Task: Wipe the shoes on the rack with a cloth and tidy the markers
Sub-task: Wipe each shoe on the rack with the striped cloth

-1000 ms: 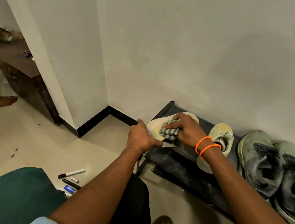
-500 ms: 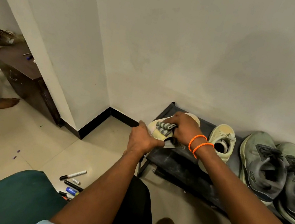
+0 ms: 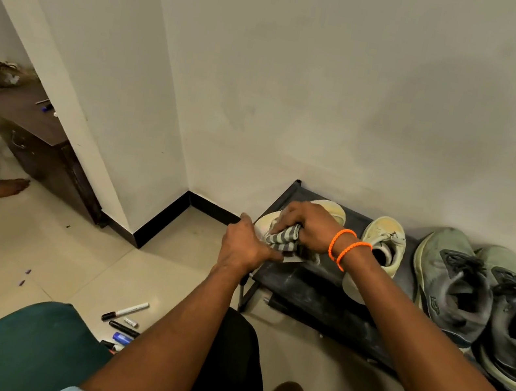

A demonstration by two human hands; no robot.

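The left hand (image 3: 242, 247) is gripping the near end of the pale cream sneaker (image 3: 333, 208) at the left end of the black metal shoe rack (image 3: 308, 294), prob. steadying it. The right hand (image 3: 308, 225) is clutching the bunched grey-and-white striped cloth (image 3: 280, 239) & pressing it onto the shoe. The loose markers (image 3: 125, 311) are lying on the floor tiles, untouched.

- In front of me stands the black shoe rack (image 3: 312, 292), pushed against the wall.
- Its top shelf carries a cream shoe (image 3: 377, 251) at the middle and a grey-green pair (image 3: 461, 286) out at three o'clock of it; a second cream shoe (image 3: 333, 208) lies at nine o'clock.
- The tiled floor (image 3: 33, 252) bears the rack's legs.
- Markers (image 3: 123, 323) lie scattered on the tiles at seven o'clock of the rack.
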